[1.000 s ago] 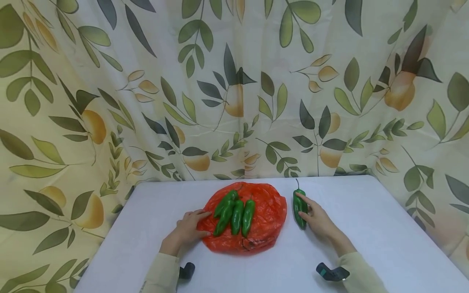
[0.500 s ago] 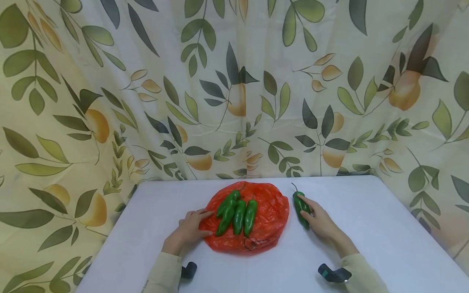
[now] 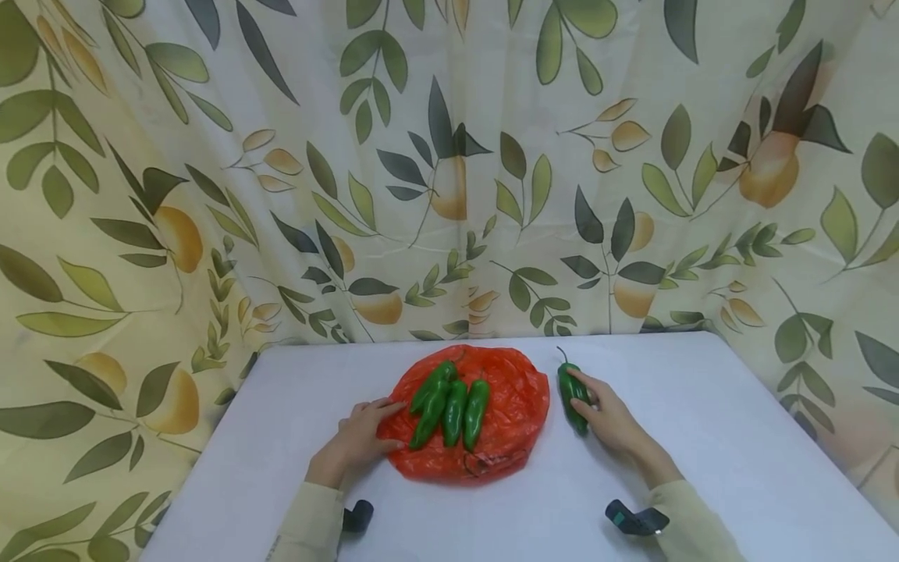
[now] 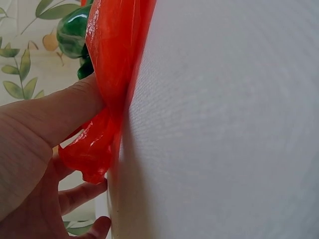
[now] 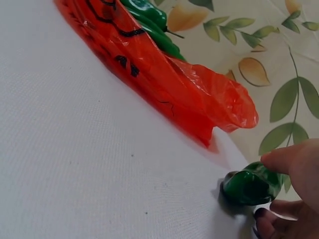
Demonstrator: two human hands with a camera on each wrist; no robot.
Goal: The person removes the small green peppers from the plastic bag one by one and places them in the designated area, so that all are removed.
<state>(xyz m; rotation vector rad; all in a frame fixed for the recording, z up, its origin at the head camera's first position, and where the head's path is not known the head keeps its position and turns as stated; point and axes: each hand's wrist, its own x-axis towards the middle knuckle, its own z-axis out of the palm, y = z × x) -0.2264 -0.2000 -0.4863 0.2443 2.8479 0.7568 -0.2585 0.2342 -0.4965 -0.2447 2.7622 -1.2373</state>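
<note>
On the white table (image 3: pixel 709 421), right of the red plastic bag (image 3: pixel 516 402), lies one loose green pepper (image 3: pixel 571 394). Right hand (image 3: pixel 614 417) has it from its right side, pinched between thumb and fingers. Long axis runs away from the person, stem end far and leaning slightly left, tip near. Key relation: bag just leftward of pepper, across a narrow strip of tabletop; right hand is the nearer one by far. Left hand (image 3: pixel 364 437) sits at the bag's opposite edge, thumb and fingers apart, touching the film; whether they press firmly, cannot tell. Four green peppers (image 3: pixel 454 414) bunch on the bag's left and middle, stretched roughly the same way; red film shows on its right part, which I judge the readiest room for anything coming from that side. Bag's right edge stands up off the table in the right wrist view, so a low leftward slide might catch it. Back edge and patterned curtain (image 3: pixel 492 140) close off the far side near the stem; more room nearer the person and rightward.
</note>
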